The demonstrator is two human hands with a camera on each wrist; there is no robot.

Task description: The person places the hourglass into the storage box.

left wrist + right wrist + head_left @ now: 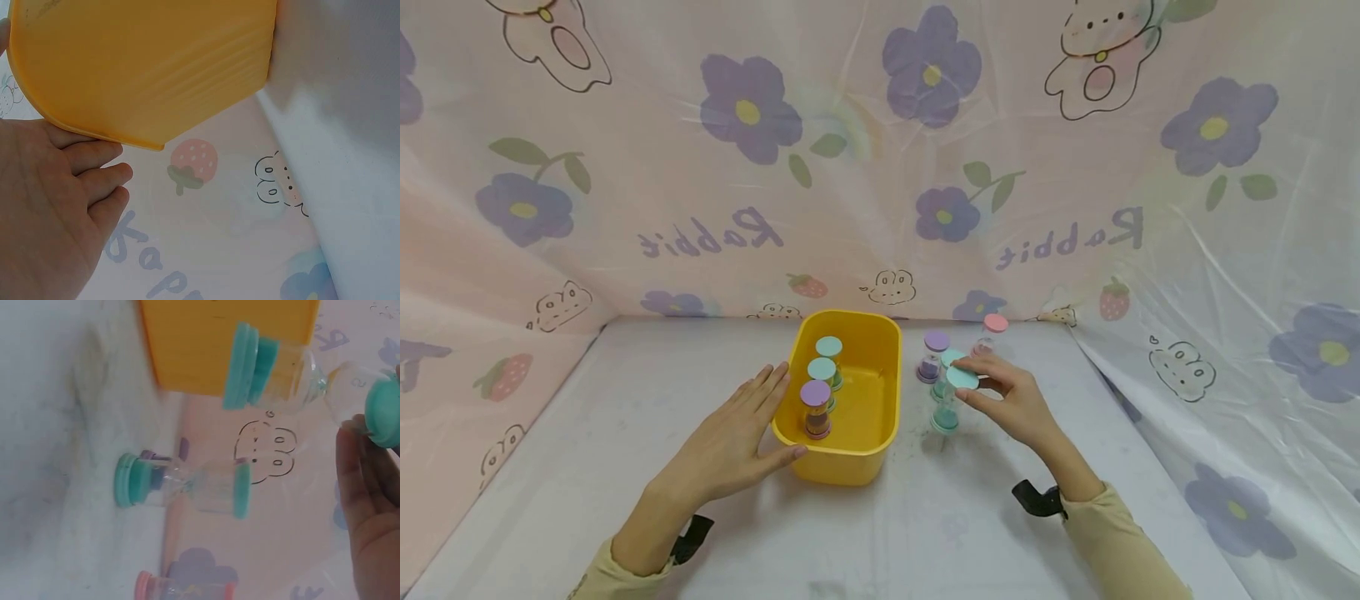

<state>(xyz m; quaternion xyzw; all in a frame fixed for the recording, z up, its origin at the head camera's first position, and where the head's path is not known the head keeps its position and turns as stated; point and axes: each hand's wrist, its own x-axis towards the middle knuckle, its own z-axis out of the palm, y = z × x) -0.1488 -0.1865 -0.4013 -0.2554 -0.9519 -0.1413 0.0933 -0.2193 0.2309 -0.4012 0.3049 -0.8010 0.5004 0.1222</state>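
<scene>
My right hand (1011,404) pinches the top cap of a teal sand timer (946,415) between thumb and fingers. In the right wrist view that timer (287,378) is raised off the table, its teal sand in the lower bulb. My left hand (722,450) rests with straight fingers along the near left rim of a yellow bin (838,469). From the left wrist, the fingers (103,181) lie against the outer edge of the bin. Inside the bin, a purple-capped sand timer (816,408) and two teal-capped ones (822,369) stand in a row along its left side.
Another teal sand timer (212,487) stands just behind the held one. A purple sand timer (935,354) and a pink one (992,332) are farther back on the white table (925,542). A patterned cloth (865,167) hangs behind and at both sides.
</scene>
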